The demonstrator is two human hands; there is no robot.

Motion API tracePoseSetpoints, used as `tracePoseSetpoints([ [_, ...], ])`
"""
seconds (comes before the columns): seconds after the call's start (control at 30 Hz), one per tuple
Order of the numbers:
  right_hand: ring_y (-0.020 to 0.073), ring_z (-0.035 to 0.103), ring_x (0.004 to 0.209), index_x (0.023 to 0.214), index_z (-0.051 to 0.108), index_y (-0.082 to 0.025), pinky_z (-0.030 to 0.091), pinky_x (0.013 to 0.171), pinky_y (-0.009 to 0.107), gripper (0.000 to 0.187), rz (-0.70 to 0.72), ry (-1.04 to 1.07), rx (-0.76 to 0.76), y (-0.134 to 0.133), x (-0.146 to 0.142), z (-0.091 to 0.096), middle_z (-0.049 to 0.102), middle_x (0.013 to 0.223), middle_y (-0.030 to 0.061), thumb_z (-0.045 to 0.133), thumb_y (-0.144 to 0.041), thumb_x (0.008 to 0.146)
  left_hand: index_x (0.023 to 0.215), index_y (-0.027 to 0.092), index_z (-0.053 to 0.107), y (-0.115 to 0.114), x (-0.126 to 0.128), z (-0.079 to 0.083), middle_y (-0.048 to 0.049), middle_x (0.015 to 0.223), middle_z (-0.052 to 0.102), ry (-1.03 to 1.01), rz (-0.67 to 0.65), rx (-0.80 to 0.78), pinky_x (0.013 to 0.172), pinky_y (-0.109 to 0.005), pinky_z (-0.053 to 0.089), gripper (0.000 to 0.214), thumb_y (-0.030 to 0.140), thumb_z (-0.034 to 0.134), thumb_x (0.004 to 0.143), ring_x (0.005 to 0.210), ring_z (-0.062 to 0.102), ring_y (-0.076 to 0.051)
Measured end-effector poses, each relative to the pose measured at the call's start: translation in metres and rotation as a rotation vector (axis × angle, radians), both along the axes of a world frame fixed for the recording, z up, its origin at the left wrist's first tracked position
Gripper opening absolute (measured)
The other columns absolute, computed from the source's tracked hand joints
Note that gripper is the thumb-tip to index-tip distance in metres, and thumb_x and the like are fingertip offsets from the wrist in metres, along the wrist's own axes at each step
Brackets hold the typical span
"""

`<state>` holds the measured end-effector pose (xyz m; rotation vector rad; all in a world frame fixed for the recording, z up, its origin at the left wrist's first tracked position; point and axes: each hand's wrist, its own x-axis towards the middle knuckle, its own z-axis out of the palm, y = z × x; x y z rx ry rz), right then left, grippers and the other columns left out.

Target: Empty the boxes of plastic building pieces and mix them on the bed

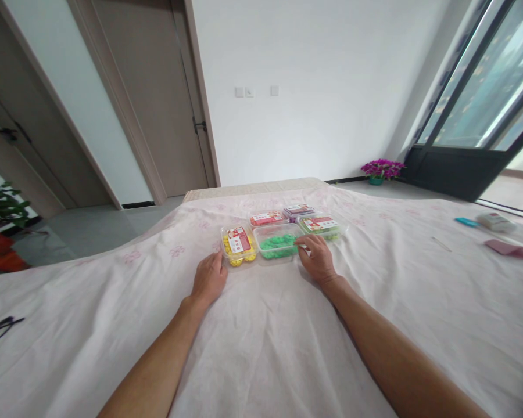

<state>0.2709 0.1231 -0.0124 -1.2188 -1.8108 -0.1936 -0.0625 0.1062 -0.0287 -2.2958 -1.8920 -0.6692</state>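
Note:
Several clear plastic boxes sit grouped on a bed covered with a pale pink floral sheet. An open box of green pieces is in front, with a yellow-filled box to its left. Behind them are a red-filled box, a purple-labelled box and a green labelled box. My left hand lies flat on the sheet just below the yellow box, fingers together, holding nothing. My right hand rests beside the open green box, its fingertips touching the box's right edge.
At the right of the bed lie a teal object, a small white stack and a dark red flat item. A black cord lies at the left. Purple flowers stand on the floor by the glass door.

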Motion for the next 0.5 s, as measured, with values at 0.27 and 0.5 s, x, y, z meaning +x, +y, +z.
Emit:
tracePoseSetpoints([
  [0.27,0.0235,0.056,0.094,0.091,0.067,-0.025,0.048,0.084,0.037,0.026,-0.003,-0.009,-0.019,0.0021,0.0009,-0.0005,0.067,0.095,0.0039,0.054,-0.008,0.076,0.107,0.017,0.062,-0.0032,0.0024,0.0065,-0.0097,0.117,0.066,0.0,-0.018,-0.012,0.103,-0.035,0.04,0.028,0.012,0.046,0.084,0.112,0.059,-0.021],
  [0.5,0.0247,0.055,0.098,0.094,0.066,-0.025,0.046,0.088,0.039,0.032,0.004,-0.023,-0.027,0.0025,0.0012,-0.0004,0.065,0.098,0.0053,0.051,-0.006,0.073,0.103,0.015,0.063,-0.0052,0.0039,0.0104,-0.0106,0.114,0.066,-0.003,-0.028,-0.014,0.1,-0.035,0.041,0.024,0.013,0.047,0.085,0.11,0.059,-0.022],
])
